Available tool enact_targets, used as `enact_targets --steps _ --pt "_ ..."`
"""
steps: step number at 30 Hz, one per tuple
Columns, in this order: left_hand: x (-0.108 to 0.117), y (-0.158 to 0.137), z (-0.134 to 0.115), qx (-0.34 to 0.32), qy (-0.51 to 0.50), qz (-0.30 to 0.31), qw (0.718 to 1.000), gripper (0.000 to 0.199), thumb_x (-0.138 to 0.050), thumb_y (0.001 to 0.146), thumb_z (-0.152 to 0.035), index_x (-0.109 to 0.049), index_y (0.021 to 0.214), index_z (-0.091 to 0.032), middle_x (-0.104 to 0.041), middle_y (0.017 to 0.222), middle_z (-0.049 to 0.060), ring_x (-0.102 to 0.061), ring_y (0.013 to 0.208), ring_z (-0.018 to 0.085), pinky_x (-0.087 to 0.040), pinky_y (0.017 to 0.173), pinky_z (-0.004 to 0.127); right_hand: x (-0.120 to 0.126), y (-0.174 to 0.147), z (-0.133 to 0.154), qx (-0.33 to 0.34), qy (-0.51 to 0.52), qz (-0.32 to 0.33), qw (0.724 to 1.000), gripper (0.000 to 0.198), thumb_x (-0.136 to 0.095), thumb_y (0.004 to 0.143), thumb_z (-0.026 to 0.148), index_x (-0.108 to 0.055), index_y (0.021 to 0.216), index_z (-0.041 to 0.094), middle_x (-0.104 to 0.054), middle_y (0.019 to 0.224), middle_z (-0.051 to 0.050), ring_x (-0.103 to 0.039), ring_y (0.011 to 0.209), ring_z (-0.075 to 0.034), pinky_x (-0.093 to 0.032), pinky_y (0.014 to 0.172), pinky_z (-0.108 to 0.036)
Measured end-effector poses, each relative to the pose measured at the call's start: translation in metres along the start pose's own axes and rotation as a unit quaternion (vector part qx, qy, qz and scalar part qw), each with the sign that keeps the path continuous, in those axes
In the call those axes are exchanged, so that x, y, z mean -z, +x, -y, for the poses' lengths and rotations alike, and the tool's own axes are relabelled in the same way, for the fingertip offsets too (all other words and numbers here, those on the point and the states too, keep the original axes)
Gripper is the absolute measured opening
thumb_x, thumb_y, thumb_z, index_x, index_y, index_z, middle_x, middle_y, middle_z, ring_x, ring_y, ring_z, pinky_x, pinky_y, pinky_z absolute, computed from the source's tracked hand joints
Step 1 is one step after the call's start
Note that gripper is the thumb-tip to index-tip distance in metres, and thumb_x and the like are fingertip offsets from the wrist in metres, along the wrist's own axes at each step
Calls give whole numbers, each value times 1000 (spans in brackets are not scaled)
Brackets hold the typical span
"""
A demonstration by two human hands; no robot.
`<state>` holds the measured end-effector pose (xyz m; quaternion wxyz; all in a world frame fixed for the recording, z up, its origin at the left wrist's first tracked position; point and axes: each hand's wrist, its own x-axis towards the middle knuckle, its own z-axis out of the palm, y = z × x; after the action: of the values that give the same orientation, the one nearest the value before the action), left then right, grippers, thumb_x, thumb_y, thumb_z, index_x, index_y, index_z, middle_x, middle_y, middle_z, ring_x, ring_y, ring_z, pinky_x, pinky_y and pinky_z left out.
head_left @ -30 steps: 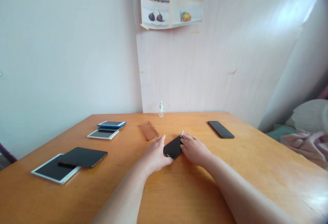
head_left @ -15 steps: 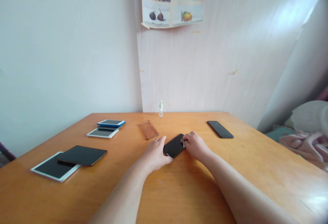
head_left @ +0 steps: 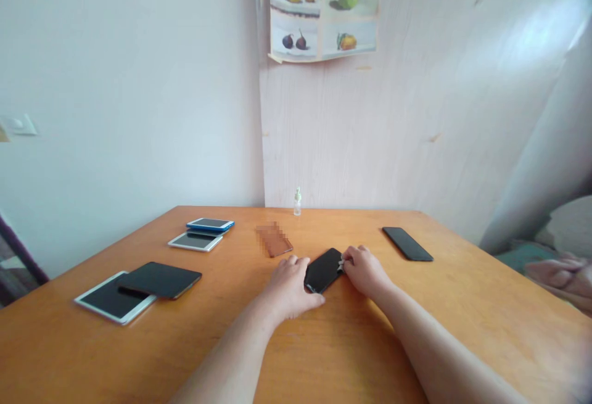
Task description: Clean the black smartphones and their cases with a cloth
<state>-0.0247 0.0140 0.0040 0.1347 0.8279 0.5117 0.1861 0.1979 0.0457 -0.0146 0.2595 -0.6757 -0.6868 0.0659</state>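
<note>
So this is an orange-brown wooden table point(head_left: 462, 317) pushed into a corner, plain white wall on the left, pale wood-grain panel on the right with a fruit poster point(head_left: 326, 12) hanging up top. On the far left there's a white tablet point(head_left: 108, 299) with a black tablet point(head_left: 160, 279) lying partly over it, then further back a white phone point(head_left: 195, 241) and a blue-edged phone point(head_left: 210, 225) just behind it. There's a blurred brown thing point(head_left: 274, 240) near the middle, a tiny spray bottle point(head_left: 297, 202) right by the wall, and another black phone point(head_left: 407, 243) lying by itself off to the right. Compared with half a second ago the whole view has tipped up a bit, more of the poster is showing and a light switch point(head_left: 16, 124) has come in at the left edge; the hands are pretty much where they were, the right one just a touch further back along the phone's top end. The black phone point(head_left: 324, 269) they're working on lies flat in the middle of the table, angled. The left hand point(head_left: 290, 285) rests palm down with its fingers loosely spread, thumb and fingers braced against the phone's left side. The right hand point(head_left: 367, 270) is curled in, fingertips pinching something small and whitish at the phone's upper right corner; can't tell what it is.
</note>
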Motion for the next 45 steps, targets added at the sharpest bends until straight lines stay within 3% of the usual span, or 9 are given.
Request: enact_targets --steps 4,7,14,18,24,29,34,40,45 --pt "-2 1 1 3 9 -7 1000 44 -69 66 -48 -61 101 -22 -60 104 10 -57 100 29 -45 82 33 -12 -19 26 98 78 37 991 5 -58 78 18 -64 79 19 -57 86 -4 -56 76 -15 -39 70 -24" --pt "-3 3 2 -7 2 -18 1000 41 -68 66 -48 -62 97 -22 -61 100 10 -58 96 28 -44 77 33 -18 -24 34 128 104 51 985 3 -63 76 22 -62 75 20 -59 86 -3 -56 76 -15 -39 69 -24" --pt "-5 5 1 -18 -3 -52 998 27 -68 67 -39 -64 87 -22 -66 87 6 -59 85 24 -40 68 29 -10 8 -12 -7 79 -50 996 9 -57 78 24 -64 79 19 -64 75 -4 -58 74 -19 -39 66 -28" --pt "-3 4 -1 26 -37 -55 997 20 -56 81 -41 -63 85 -24 -67 79 2 -60 74 19 -33 58 27 -5 12 -21 -68 172 -63 981 26 -53 83 40 -68 89 20 -66 67 -2 -59 61 -18 -39 57 -28" --pt "2 4 -7 2 -52 -49 997 41 -30 98 -44 -60 81 -22 -66 73 3 -58 65 16 -28 54 27 -2 11 -17 -27 214 -89 972 30 -54 82 46 -70 82 21 -68 69 -3 -62 68 -19 -44 62 -28" --pt "0 3 -11 -10 4 -56 998 42 -25 100 -42 -58 82 -21 -65 71 4 -59 63 18 -24 53 29 5 1 4 46 225 -141 963 31 -53 85 45 -70 90 20 -66 77 -6 -61 73 -20 -47 68 -30" --pt "-1 1 -12 -28 14 -50 998 41 -24 100 -42 -58 88 -22 -68 77 5 -61 66 19 -28 55 29 5 -15 34 155 198 -89 964 28 -52 89 40 -72 91 21 -63 83 -7 -60 77 -19 -47 71 -30" --pt "3 0 -12 -16 18 -26 999 48 -20 99 -50 -59 91 -22 -69 81 7 -64 71 21 -33 57 28 5 -13 34 128 213 -59 967 26 -50 90 40 -69 90 21 -66 82 -4 -60 77 -18 -45 72 -28" --pt "1 1 -11 -15 17 -24 999 41 -33 96 -51 -61 90 -22 -70 84 8 -64 74 22 -36 59 28 5 -9 32 107 223 -49 968 27 -48 89 40 -67 87 21 -67 77 -2 -60 74 -17 -44 69 -26"
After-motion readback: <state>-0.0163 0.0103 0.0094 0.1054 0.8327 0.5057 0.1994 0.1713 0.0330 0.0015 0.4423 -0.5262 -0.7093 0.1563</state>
